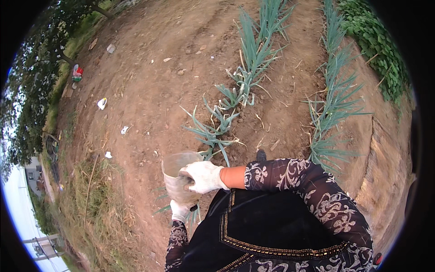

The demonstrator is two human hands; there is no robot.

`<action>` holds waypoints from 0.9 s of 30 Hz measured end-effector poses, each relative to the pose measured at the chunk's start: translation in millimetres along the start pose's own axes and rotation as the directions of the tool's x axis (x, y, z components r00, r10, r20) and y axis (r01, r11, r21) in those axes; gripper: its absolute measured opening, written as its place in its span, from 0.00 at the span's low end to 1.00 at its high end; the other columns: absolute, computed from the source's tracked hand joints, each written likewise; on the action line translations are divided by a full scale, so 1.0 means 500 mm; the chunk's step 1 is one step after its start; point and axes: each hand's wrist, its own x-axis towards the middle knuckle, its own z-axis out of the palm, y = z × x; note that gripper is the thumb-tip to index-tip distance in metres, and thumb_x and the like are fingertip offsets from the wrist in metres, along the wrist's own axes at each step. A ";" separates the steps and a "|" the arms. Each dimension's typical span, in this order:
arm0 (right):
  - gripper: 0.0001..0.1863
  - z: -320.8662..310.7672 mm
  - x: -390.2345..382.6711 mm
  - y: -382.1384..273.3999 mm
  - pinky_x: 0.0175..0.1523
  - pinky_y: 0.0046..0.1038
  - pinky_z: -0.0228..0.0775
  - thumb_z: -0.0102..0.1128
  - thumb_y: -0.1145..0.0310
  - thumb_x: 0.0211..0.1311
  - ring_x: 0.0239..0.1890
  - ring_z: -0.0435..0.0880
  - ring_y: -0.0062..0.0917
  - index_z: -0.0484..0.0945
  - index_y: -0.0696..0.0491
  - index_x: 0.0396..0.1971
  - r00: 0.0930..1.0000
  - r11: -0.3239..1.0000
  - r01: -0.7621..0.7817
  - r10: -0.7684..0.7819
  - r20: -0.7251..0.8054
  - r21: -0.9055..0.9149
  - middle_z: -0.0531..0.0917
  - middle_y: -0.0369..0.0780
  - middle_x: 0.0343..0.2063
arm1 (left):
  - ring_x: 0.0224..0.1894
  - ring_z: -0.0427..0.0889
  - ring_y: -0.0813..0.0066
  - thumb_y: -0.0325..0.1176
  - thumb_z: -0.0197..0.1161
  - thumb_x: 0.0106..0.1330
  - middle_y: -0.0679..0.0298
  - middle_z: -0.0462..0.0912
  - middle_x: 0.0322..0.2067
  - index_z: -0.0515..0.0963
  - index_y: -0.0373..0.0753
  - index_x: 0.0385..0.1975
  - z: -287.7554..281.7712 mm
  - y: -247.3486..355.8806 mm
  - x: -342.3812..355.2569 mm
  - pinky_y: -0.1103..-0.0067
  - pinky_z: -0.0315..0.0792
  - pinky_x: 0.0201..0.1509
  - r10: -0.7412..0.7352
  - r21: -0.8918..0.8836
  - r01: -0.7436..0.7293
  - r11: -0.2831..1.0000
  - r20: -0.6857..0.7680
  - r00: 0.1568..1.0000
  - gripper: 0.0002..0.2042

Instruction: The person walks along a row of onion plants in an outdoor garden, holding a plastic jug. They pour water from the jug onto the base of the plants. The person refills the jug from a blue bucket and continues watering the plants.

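Observation:
Both my hands wear white gloves. My left hand (180, 211) is closed on the lower part of a cloudy, see-through plastic container (174, 165) with a wide, uneven mouth. At that mouth is my right hand (206, 176), its fingers curled and partly inside. What those fingers hold, if anything, is hidden by the hand and the container wall. Just ahead of the container grows the nearest green onion plant (210, 136) of a row. Some of its leaves pass behind my right glove, and more green leaves (163, 208) show beside my left hand.
A second row of green onions (333, 99) runs to the right, with a leafy green bed (378, 50) beyond it. Dry grass (102, 204) lies at the left. Litter, such as a white scrap (102, 103), dots the brown soil. A dark shoe (261, 155) stands between the rows.

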 end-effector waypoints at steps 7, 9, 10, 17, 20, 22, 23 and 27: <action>0.22 -0.021 -0.015 0.006 0.46 0.34 0.68 0.58 0.59 0.44 0.41 0.77 0.38 0.74 0.54 0.40 1.000 1.000 -0.009 0.008 0.018 0.013 0.79 0.45 0.35 | 0.38 0.79 0.62 0.20 0.58 0.53 0.52 0.77 0.39 0.68 0.26 0.45 0.035 -0.009 0.003 0.67 0.77 0.41 0.053 0.012 -0.052 0.999 -0.053 0.997 0.18; 0.21 -0.025 -0.019 0.008 0.46 0.34 0.68 0.58 0.59 0.44 0.41 0.77 0.37 0.74 0.54 0.40 0.999 0.999 -0.018 0.016 0.046 0.036 0.79 0.45 0.35 | 0.38 0.79 0.62 0.20 0.57 0.54 0.51 0.77 0.40 0.67 0.26 0.45 0.054 -0.002 -0.001 0.67 0.77 0.41 0.087 0.095 -0.083 0.992 -0.035 0.996 0.17; 0.21 -0.025 -0.020 0.013 0.46 0.34 0.68 0.58 0.60 0.44 0.41 0.77 0.37 0.74 0.54 0.39 0.999 0.999 -0.014 0.012 0.032 0.033 0.79 0.45 0.34 | 0.38 0.79 0.61 0.20 0.57 0.54 0.50 0.76 0.40 0.67 0.26 0.46 0.071 0.009 -0.008 0.67 0.77 0.41 0.059 0.101 -0.054 0.993 -0.049 0.997 0.18; 0.20 -0.036 -0.019 0.026 0.45 0.34 0.68 0.58 0.60 0.45 0.40 0.77 0.38 0.74 0.55 0.38 1.000 0.999 -0.014 0.015 -0.010 0.047 0.79 0.45 0.34 | 0.37 0.80 0.66 0.18 0.66 0.44 0.54 0.78 0.38 0.69 0.26 0.44 0.121 0.040 -0.010 0.70 0.77 0.40 -0.081 -0.137 0.066 0.988 -0.113 0.990 0.24; 0.19 -0.037 -0.018 0.033 0.44 0.35 0.68 0.57 0.59 0.45 0.39 0.77 0.38 0.74 0.55 0.37 0.999 1.000 0.004 -0.004 -0.038 0.024 0.79 0.45 0.33 | 0.36 0.79 0.68 0.20 0.68 0.43 0.55 0.78 0.38 0.69 0.27 0.44 0.118 0.040 -0.003 0.73 0.76 0.41 0.012 0.125 0.000 0.992 -0.100 0.995 0.25; 0.19 -0.042 -0.018 0.037 0.44 0.35 0.68 0.57 0.59 0.46 0.39 0.77 0.39 0.73 0.55 0.37 0.998 1.000 0.008 -0.007 -0.061 0.018 0.79 0.45 0.33 | 0.36 0.79 0.69 0.20 0.70 0.41 0.56 0.78 0.38 0.69 0.27 0.45 0.088 0.025 0.014 0.74 0.76 0.41 0.039 0.218 -0.021 0.976 -0.080 0.996 0.27; 0.20 -0.046 -0.017 0.039 0.44 0.35 0.68 0.57 0.59 0.46 0.39 0.77 0.39 0.73 0.55 0.37 0.998 1.000 0.004 -0.003 -0.064 0.019 0.79 0.45 0.33 | 0.36 0.79 0.69 0.20 0.69 0.41 0.56 0.78 0.38 0.69 0.27 0.45 0.099 0.031 0.015 0.74 0.76 0.41 0.033 0.192 -0.017 0.981 -0.081 0.996 0.27; 0.20 -0.061 -0.016 0.049 0.44 0.35 0.68 0.57 0.59 0.45 0.40 0.77 0.39 0.73 0.55 0.38 0.996 1.000 -0.008 0.010 -0.085 0.029 0.79 0.46 0.33 | 0.38 0.79 0.63 0.22 0.63 0.49 0.53 0.78 0.40 0.68 0.26 0.45 0.143 0.055 0.016 0.70 0.76 0.43 -0.023 0.004 0.024 1.000 -0.074 0.997 0.22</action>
